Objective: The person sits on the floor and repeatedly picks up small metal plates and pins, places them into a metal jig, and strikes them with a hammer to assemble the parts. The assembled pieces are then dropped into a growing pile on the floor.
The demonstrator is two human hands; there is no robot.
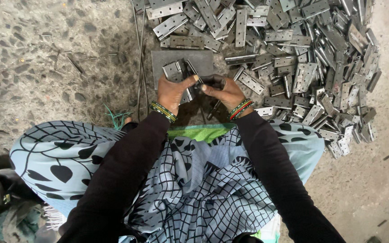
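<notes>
Both hands (199, 92) closed around hinge (181, 74)

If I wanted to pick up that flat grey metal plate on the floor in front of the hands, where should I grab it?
Probably by the far left corner of the flat metal plate, coming from the left. That part lies bare; the left hand, right hand and the hinge they hold cover its near edge, and the hinge pile crowds the right side.

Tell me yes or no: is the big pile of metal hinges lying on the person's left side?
No: the hinge pile spreads over the floor ahead and to the right, while the left hand and right hand hold a hinge between them.
</notes>
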